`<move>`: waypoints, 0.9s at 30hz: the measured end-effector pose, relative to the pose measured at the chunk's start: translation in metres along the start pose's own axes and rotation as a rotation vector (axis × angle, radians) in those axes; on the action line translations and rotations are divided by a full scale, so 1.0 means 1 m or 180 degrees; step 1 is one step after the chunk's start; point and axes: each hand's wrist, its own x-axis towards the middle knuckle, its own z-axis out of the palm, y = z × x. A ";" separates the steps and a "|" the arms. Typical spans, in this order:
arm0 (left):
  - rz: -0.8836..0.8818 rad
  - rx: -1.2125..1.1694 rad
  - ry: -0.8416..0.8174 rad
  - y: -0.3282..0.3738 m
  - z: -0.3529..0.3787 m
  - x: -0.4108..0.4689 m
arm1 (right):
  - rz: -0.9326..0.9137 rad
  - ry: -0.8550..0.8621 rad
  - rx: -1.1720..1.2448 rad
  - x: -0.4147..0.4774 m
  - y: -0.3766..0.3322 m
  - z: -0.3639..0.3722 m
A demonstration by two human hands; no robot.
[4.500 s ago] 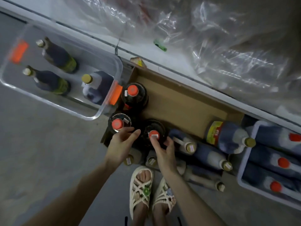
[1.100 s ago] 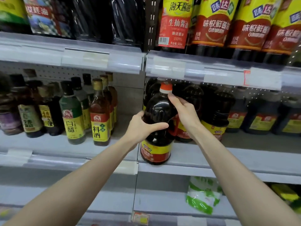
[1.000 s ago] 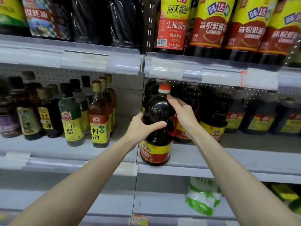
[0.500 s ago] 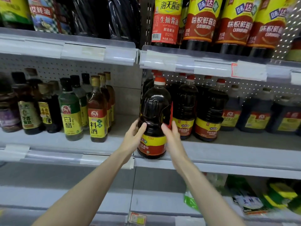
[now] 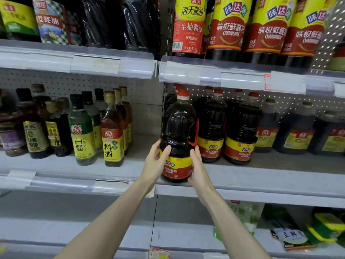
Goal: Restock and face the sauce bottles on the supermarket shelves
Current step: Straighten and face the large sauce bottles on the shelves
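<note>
**Subject:** soy sauce bottle [image 5: 178,135], large and dark, with an orange-red cap and a yellow-and-red label turned toward the camera.

**Position:** upright at the front edge of the middle shelf [image 5: 270,184], in the right-hand bay, leftmost in its row and near the centre of the view. The base appears to sit on the shelf board (the contact line is partly hidden by the hands).

**Left hand** [image 5: 155,163]: at the bottle's 8 o'clock, grasping the lower body. The thumb lies across the front just above the label. The other fingers wrap round the left side and go out of sight behind it.

**Right hand** [image 5: 198,168]: at the bottle's 4 o'clock, clasping the opposite side. The thumb tip is on the right edge of the label and the fingers pass behind the bottle. Both bare forearms enter from 6 o'clock.

**Neighbours at 3 o'clock:**
- Two matching bottles [image 5: 211,128] carry the same label and stand slightly further back. The nearer one is just beside the held bottle.
- Squat dark jugs [image 5: 296,133] with yellow labels stand further along.

**At 9 o'clock, past the bay divider:** a cooking wine bottle [image 5: 113,131] with a red-and-yellow label and a white vinegar bottle [image 5: 82,131] with a green label. Each fronts a file of similar bottles.

**At 12 o'clock:** a clear price strip [image 5: 214,75], and above it tall bottles [image 5: 228,25] with yellow-and-red labels on the upper shelf.

**At 5 o'clock, lower shelf:** green and yellow packets [image 5: 324,227].
</note>
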 end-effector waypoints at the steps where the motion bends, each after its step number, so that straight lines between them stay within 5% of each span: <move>1: 0.0040 0.0067 0.0090 -0.001 0.004 -0.002 | 0.0005 0.0006 0.0029 0.002 -0.001 -0.001; 6: 0.0096 0.0291 0.0146 -0.004 0.007 -0.007 | 0.0039 0.0011 -0.0068 0.009 -0.006 -0.003; 16: -0.0476 0.0091 -0.0553 0.006 -0.018 0.011 | -0.0097 0.0191 -0.0113 -0.002 -0.007 0.004; 27: -0.0050 -0.0191 0.0146 -0.005 0.006 0.000 | -0.0026 0.0056 -0.0019 0.006 -0.014 -0.011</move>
